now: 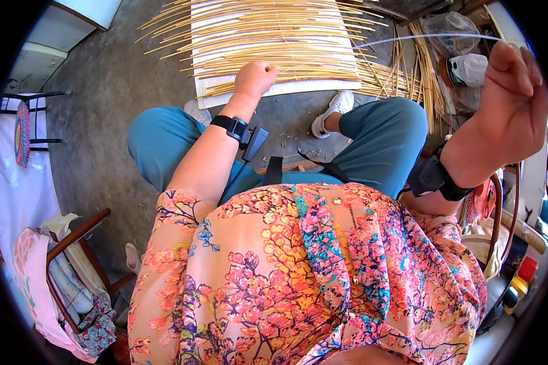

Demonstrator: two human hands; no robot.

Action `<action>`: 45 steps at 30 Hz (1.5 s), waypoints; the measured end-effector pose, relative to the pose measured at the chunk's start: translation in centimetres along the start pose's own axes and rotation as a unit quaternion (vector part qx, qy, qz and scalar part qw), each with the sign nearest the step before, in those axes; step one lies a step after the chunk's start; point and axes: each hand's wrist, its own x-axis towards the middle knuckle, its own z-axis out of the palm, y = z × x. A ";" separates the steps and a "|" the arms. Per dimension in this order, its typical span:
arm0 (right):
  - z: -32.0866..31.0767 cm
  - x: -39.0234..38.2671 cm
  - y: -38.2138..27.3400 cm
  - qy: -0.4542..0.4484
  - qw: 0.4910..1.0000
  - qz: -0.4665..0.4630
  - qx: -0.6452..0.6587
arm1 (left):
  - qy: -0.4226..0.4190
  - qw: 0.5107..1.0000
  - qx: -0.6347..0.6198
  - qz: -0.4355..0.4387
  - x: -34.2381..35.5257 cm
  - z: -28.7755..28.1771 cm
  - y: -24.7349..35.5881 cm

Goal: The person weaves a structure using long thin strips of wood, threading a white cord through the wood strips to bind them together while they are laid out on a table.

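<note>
Long thin yellow reed stalks (249, 38) lie side by side across a white sheet (341, 88) in front of me. Faint lines of thread run across the stalks near their middle. My left hand (257, 79) rests low over the near stalks, fingers closed in a pinch; what they hold is hidden. Raised high at the far right, my right hand (514, 85) is closed on a thin whitish string (420, 36). The string stretches from the stalks' right side up to these fingers.
More loose stalks (429, 67) are heaped right of the sheet, near plastic-wrapped items (469, 68). My knees and white shoes (341, 102) flank the sheet's near edge. At left stand a cloth-laden wooden chair (79, 234) and a black metal rack (39, 141).
</note>
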 end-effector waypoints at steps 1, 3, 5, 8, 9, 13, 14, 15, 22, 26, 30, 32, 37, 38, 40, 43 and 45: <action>0.3 -0.3 0.0 -0.030 0.999 0.017 0.016 | -0.041 0.999 0.005 -0.031 0.2 -0.1 0.9; 1.0 -1.4 0.9 -0.103 0.993 0.045 0.026 | -0.119 0.988 0.016 -0.097 0.2 -1.0 2.8; 2.1 -2.3 1.8 -0.171 0.982 0.075 0.034 | -0.134 0.988 0.036 -0.070 0.5 -0.8 2.3; 3.1 -3.2 4.0 -0.240 0.963 0.125 0.021 | -0.170 0.980 0.088 -0.049 1.4 -0.2 1.6; 3.1 -3.0 4.5 -0.247 0.959 0.137 -0.001 | -0.184 0.976 0.108 -0.036 1.8 0.1 1.3; 0.0 -3.0 12.5 -0.158 0.934 0.220 -0.233 | -0.113 0.987 0.118 0.003 0.5 -0.4 0.5; -2.1 -3.2 15.5 -0.126 0.910 0.239 -0.314 | -0.088 0.988 0.122 0.037 0.4 -0.3 0.8; -4.9 -3.7 18.5 -0.127 0.860 0.271 -0.412 | -0.060 0.988 0.128 0.065 0.2 -0.5 0.7; -12.3 -10.3 29.9 -0.248 0.585 0.160 -0.755 | -0.053 0.992 0.092 0.068 -1.8 -2.8 2.1; -12.1 -10.5 30.8 -0.294 0.569 0.100 -0.762 | -0.046 0.994 0.054 0.087 -1.4 -2.7 1.1; -12.9 -10.7 31.2 -0.297 0.632 0.096 -0.709 | -0.035 0.998 -0.006 0.061 -0.4 -2.2 0.4; -13.2 -10.9 31.6 -0.275 0.685 0.109 -0.666 | -0.028 0.998 -0.034 0.051 0.1 -1.5 -0.5; -13.1 -11.2 32.2 -0.213 0.731 0.167 -0.627 | -0.055 0.998 -0.018 -0.012 0.2 -0.6 -0.9; -12.9 -11.2 32.3 -0.209 0.738 0.156 -0.622 | -0.051 0.999 -0.004 -0.009 0.1 -0.6 -0.7; -12.6 -11.3 32.6 -0.203 0.752 0.136 -0.612 | -0.041 0.999 0.013 -0.003 0.0 -0.5 -0.6; -12.2 -11.3 32.7 -0.179 0.762 0.154 -0.603 | -0.025 0.999 0.024 0.009 -0.1 -0.2 -0.9; -11.9 -11.4 32.9 -0.162 0.761 0.158 -0.607 | -0.015 0.999 0.034 0.021 -0.3 -0.2 -0.7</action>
